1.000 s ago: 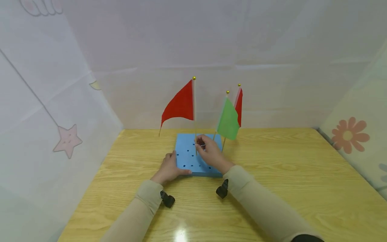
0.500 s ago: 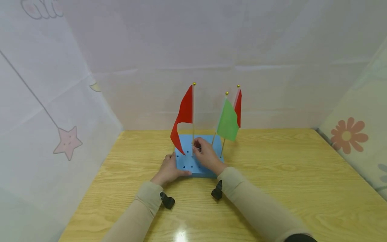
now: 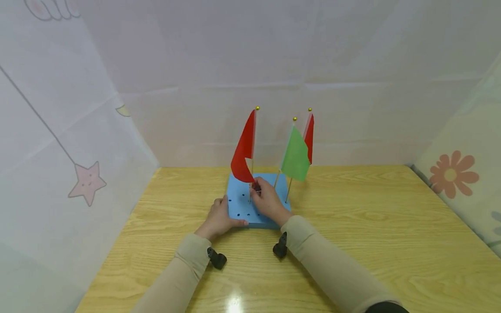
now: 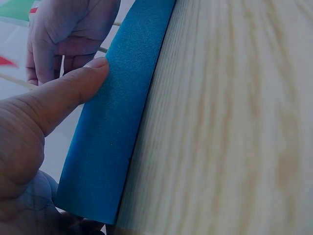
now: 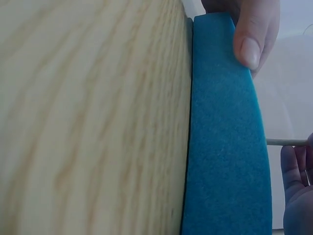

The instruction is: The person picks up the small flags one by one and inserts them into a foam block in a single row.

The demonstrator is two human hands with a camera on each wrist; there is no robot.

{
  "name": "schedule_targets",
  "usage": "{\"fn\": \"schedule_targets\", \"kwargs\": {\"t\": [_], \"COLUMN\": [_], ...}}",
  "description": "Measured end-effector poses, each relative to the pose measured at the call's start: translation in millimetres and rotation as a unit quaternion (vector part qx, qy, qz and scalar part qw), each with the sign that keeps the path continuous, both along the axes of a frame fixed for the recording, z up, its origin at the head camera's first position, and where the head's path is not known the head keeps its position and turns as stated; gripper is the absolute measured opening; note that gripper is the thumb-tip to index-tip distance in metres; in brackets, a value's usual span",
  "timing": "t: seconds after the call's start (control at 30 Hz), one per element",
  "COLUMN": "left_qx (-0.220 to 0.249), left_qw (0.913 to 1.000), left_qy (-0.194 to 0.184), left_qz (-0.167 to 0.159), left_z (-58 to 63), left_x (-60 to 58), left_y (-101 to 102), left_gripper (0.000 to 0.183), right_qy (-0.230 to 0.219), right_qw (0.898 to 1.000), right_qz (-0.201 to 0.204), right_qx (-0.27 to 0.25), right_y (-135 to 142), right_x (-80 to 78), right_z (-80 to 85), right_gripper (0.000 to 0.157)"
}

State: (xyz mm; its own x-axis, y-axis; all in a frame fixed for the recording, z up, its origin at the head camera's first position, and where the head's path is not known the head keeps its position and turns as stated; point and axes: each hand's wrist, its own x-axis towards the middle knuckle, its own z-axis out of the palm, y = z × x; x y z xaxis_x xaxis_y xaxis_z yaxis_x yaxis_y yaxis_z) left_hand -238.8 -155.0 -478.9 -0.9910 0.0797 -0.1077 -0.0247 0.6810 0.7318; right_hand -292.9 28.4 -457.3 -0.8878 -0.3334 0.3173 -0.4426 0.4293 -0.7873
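A blue foam board with several small holes lies on the table. My left hand grips its near left corner, thumb along the front side and fingers at the left side; the left wrist view shows the thumb on the blue side. With thumb and fingers my right hand pinches the thin wooden stick of a red flag over the board. This flag leans slightly right at the top, its lower end at the board's surface. In the right wrist view, the stick meets the board's top side.
A green flag and a second red flag stand at the board's right side, close beyond my right hand. The wooden table runs back to a pale patterned cloth, which also hangs at both sides.
My right hand has moved a little left and down with the red flag. The flag's top has dropped, then tipped right, and its cloth has swung in toward the stick. My left hand stays put.
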Motion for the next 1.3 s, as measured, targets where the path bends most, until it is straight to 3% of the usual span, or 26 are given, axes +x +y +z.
{"fn": "schedule_targets", "kwargs": {"t": [0.5,0.77,1.3], "left_qx": [0.007,0.004,-0.007], "left_qw": [0.9999,1.0,0.9999], "left_qy": [0.009,0.007,0.006], "left_qz": [0.003,0.003,0.009], "left_z": [-0.4,-1.9,-2.3], "left_x": [1.9,0.4,0.1], "left_y": [-1,0,1], "left_gripper": [0.118,0.118,0.121], "right_qy": [-0.023,0.008,-0.001], "right_qw": [1.0,1.0,1.0], "right_qz": [-0.017,-0.011,0.002], "right_qx": [-0.012,0.01,0.03], "right_y": [-1,-2,-2], "right_x": [-2.9,-3.6,-1.8], "right_z": [-4.0,-8.6,-10.9], "right_gripper": [0.014,0.007,0.005]}}
